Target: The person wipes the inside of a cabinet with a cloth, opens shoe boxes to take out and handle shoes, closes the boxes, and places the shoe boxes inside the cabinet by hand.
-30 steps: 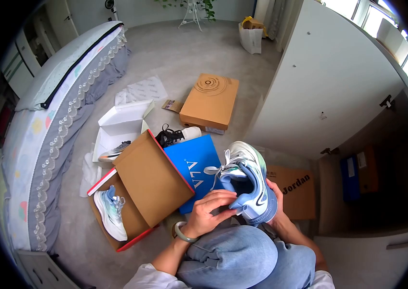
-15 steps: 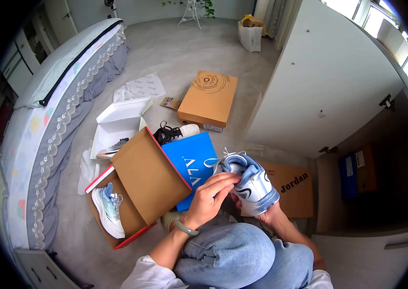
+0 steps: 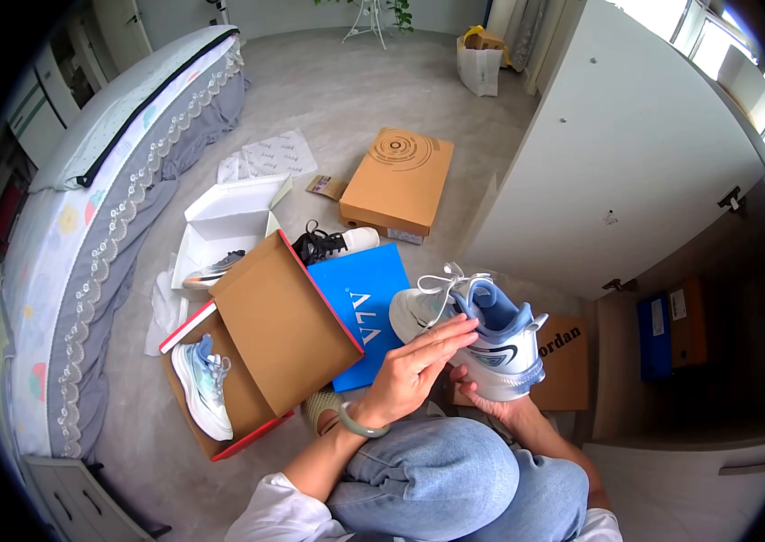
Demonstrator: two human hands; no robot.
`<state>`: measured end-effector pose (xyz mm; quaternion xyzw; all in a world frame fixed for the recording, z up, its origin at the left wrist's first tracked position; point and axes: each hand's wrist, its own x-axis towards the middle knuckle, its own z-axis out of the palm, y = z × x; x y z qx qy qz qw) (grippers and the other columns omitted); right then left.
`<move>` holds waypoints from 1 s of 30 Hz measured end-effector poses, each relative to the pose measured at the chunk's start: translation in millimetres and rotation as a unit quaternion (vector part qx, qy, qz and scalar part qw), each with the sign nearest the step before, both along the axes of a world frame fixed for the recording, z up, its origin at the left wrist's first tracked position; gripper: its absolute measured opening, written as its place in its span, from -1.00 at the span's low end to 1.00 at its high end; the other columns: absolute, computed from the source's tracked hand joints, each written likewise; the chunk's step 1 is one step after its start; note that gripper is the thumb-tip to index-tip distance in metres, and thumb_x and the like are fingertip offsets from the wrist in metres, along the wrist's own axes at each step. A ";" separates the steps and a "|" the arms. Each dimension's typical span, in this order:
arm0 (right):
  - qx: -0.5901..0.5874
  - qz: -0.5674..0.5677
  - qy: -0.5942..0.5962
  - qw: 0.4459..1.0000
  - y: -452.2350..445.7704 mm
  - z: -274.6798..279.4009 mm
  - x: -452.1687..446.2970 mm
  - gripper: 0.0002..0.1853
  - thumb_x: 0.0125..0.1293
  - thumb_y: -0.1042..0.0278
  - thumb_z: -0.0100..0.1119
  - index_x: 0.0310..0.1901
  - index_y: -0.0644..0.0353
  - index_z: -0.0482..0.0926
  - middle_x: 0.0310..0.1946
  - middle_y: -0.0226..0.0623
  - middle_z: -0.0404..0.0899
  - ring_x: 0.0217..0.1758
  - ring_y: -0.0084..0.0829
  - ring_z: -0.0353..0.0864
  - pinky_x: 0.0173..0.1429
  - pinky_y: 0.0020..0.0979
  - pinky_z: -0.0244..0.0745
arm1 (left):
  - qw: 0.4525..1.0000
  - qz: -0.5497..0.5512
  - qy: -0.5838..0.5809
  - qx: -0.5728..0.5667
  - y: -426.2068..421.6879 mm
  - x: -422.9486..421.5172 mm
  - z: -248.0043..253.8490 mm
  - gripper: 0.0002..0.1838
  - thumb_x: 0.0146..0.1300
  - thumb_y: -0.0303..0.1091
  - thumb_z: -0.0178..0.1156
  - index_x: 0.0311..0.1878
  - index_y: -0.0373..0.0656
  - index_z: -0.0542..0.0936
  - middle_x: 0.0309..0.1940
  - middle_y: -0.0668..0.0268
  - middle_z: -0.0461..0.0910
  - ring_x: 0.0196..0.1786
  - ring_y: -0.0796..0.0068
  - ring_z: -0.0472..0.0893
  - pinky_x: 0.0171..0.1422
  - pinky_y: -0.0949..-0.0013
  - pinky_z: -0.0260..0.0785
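Observation:
A white and blue sneaker (image 3: 491, 339) is held up over my knees, its toe toward the left and its opening facing up. Under its heel and sole, my right hand (image 3: 491, 397) grips it from below. My left hand (image 3: 414, 370), with a bangle at the wrist, has its fingers stretched out and laid against the shoe's near side by the collar. The matching sneaker (image 3: 204, 384) lies in the open red-edged shoebox (image 3: 287, 330) on the floor at the left.
Beyond the shoebox are a blue box (image 3: 364, 298), a black and white shoe (image 3: 337, 242), an open white box (image 3: 229, 217) and a brown box (image 3: 398, 181). A Jordan box (image 3: 567, 370) stands beside the open cabinet door (image 3: 617, 154). A bed (image 3: 111, 199) borders the left.
The held sneaker has turned from toe-up to toe-left, showing its side. My right hand has shifted beneath it, and my left fingers have moved from the collar's edge to lie along the side.

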<state>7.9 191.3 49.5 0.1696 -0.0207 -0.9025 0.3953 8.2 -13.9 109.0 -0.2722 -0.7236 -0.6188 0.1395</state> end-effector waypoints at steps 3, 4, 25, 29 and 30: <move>-0.097 0.007 0.013 0.995 -0.5 -2.3 -0.5 -0.28 0.39 -0.18 0.02 0.42 0.13 0.26 0.33 0.17 0.25 0.00 -0.14 0.48 -0.08 -0.11 0.58 | 0.999 0.044 -0.006 0.008 -3.3 3.6 -2.5 -0.71 0.34 -0.60 0.20 0.10 -0.28 0.65 0.13 0.14 0.64 0.17 0.25 0.64 0.23 0.30 0.51; -0.096 0.013 0.017 0.995 0.4 0.2 -0.5 -0.26 0.39 -0.12 0.08 0.47 0.11 0.20 0.41 0.19 0.14 -0.01 -0.18 0.48 -0.07 -0.11 0.59 | 0.996 0.084 -0.013 0.015 -4.3 5.4 -3.0 -0.74 0.33 -0.57 0.24 0.08 -0.28 0.66 0.05 0.16 0.68 0.08 0.27 0.68 0.16 0.31 0.54; -0.239 0.011 0.116 0.964 0.9 18.1 -5.1 -0.07 0.38 -0.13 0.13 0.59 -0.02 -0.16 0.57 0.24 -0.37 -0.03 -0.13 0.52 0.08 0.10 0.60 | 0.977 0.143 -0.110 0.111 -11.0 12.5 -26.0 -0.92 0.26 -0.60 0.33 -0.22 -0.34 0.62 -0.26 0.23 0.62 -0.23 0.55 0.61 -0.09 0.50 0.47; -0.271 0.028 0.118 0.955 -7.1 16.0 -12.6 -0.05 0.40 -0.13 0.13 0.61 -0.04 -0.22 0.57 0.24 -0.40 -0.03 -0.11 0.54 0.11 0.14 0.60 | 0.976 0.145 -0.120 0.109 -11.9 12.7 -26.1 -0.93 0.28 -0.58 0.32 -0.23 -0.35 0.61 -0.27 0.24 0.62 -0.23 0.56 0.60 -0.10 0.50 0.48; -0.270 0.031 0.122 0.955 -7.3 18.1 -12.8 -0.05 0.40 -0.13 0.12 0.61 -0.04 -0.23 0.57 0.24 -0.41 -0.03 -0.10 0.55 0.11 0.16 0.60 | 0.976 0.148 -0.119 0.109 -12.2 12.9 -26.2 -0.93 0.28 -0.58 0.32 -0.23 -0.35 0.61 -0.27 0.24 0.62 -0.23 0.56 0.60 -0.10 0.50 0.48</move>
